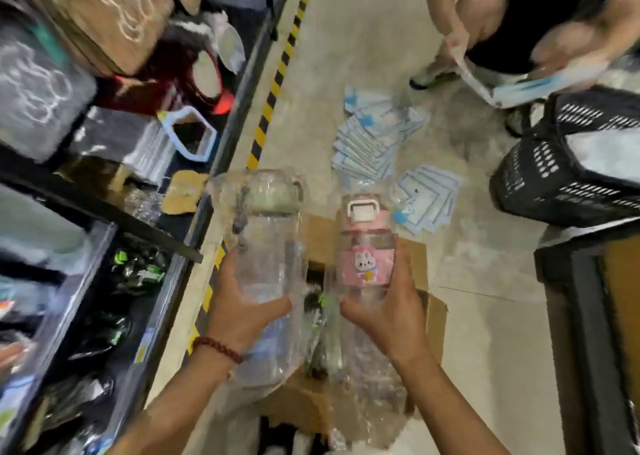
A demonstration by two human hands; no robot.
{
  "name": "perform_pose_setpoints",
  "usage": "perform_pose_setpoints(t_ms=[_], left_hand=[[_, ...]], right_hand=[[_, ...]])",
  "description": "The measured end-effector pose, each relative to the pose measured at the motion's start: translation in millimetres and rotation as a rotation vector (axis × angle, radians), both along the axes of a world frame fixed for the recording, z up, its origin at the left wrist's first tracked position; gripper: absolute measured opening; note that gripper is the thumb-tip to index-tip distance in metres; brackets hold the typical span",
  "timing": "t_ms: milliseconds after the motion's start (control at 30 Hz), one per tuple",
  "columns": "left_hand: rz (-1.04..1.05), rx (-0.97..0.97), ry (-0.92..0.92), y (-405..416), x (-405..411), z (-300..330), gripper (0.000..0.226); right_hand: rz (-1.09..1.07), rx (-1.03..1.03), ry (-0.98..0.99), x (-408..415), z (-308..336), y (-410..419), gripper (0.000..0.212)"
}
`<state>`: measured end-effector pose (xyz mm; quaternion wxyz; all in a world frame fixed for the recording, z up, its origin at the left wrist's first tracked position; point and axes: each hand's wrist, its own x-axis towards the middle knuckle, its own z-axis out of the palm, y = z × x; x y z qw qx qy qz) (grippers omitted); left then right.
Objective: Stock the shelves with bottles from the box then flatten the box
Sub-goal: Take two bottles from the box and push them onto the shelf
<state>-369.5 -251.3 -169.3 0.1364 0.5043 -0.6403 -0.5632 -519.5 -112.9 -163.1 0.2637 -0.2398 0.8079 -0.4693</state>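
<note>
No legible text anywhere (frame too blurred).

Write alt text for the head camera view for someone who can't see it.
Two hands each hold a clear plastic-wrapped bottle above an open cardboard box on the floor: the left hand a green-lidded bottle, the right hand a pink-lidded bottle with a rabbit label. Stocked shelves stand left; another person sorts blue-and-white packets beyond.

Single head-worn view, looking steeply down and forward, close over the box (pixel 429 316); edges apparently motion-blurred.
</note>
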Motion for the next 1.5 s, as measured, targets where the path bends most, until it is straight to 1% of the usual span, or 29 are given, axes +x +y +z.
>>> perform_pose_setpoints(t_ms=[67, 133, 200, 267, 300, 367, 467, 567, 633, 700, 800, 900, 967, 1033, 1100, 1200, 1300, 1367, 1500], left_hand=[[0.049, -0.029, 0.081, -15, 10, 48, 0.111], [0.09, -0.045, 0.157, -27, 23, 92, 0.107], [0.148, -0.048, 0.242, -35, 39, 128, 0.11], [0.212, -0.074, 0.294, -38, 57, 160, 0.11], [0.246, -0.114, 0.303, -37, 66, 174, 0.105], [0.311, -0.197, 0.308, -33, 86, 200, 0.097], [0.414, -0.267, 0.307, -21, 115, 230, 0.099], [0.496, -0.367, 0.314, -7, 141, 258, 0.094], [0.547, -0.41, 0.305, 6, 159, 274, 0.097], [0.603, -0.444, 0.29, 19, 179, 284, 0.096], [0.707, -0.483, 0.252, 40, 210, 296, 0.094], [0.784, -0.527, 0.205, 61, 244, 302, 0.09], [0.847, -0.544, 0.184, 75, 268, 301, 0.084], [0.912, -0.563, 0.17, 90, 291, 299, 0.083], [0.965, -0.564, 0.145, 104, 314, 297, 0.084], [1.04, -0.548, 0.129, 124, 348, 290, 0.085], [1.12, -0.483, 0.106, 139, 383, 280, 0.089], [1.136, -0.449, 0.098, 144, 402, 274, 0.093], [1.162, -0.349, 0.139, 144, 441, 255, 0.097]], right_hand=[[0.049, -0.121, -0.007, 4, 47, -24, 0.092], [0.108, -0.193, -0.022, 12, 88, -44, 0.092], [0.176, -0.233, -0.045, 21, 121, -60, 0.094], [0.258, -0.223, -0.023, 29, 148, -75, 0.101], [0.295, -0.219, -0.008, 33, 159, -81, 0.101], [0.374, -0.249, 0.016, 41, 178, -92, 0.092], [0.5, -0.287, 0.063, 58, 206, -101, 0.086], [0.606, -0.338, 0.056, 77, 233, -104, 0.077], [0.681, -0.376, 0.042, 93, 248, -106, 0.082], [0.765, -0.406, 0.047, 111, 263, -107, 0.085], [0.867, -0.43, 0.036, 140, 280, -108, 0.075], [0.975, -0.41, 0.009, 174, 289, -106, 0.085], [1.043, -0.406, -0.021, 197, 291, -105, 0.086], [1.102, -0.401, -0.041, 221, 292, -101, 0.083], [1.165, -0.39, -0.075, 247, 291, -98, 0.076], [1.245, -0.363, -0.128, 286, 283, -94, 0.071], [1.306, -0.318, -0.154, 328, 271, -93, 0.068], [1.326, -0.278, -0.162, 351, 263, -94, 0.067], [1.344, -0.182, -0.216, 399, 244, -101, 0.073]])
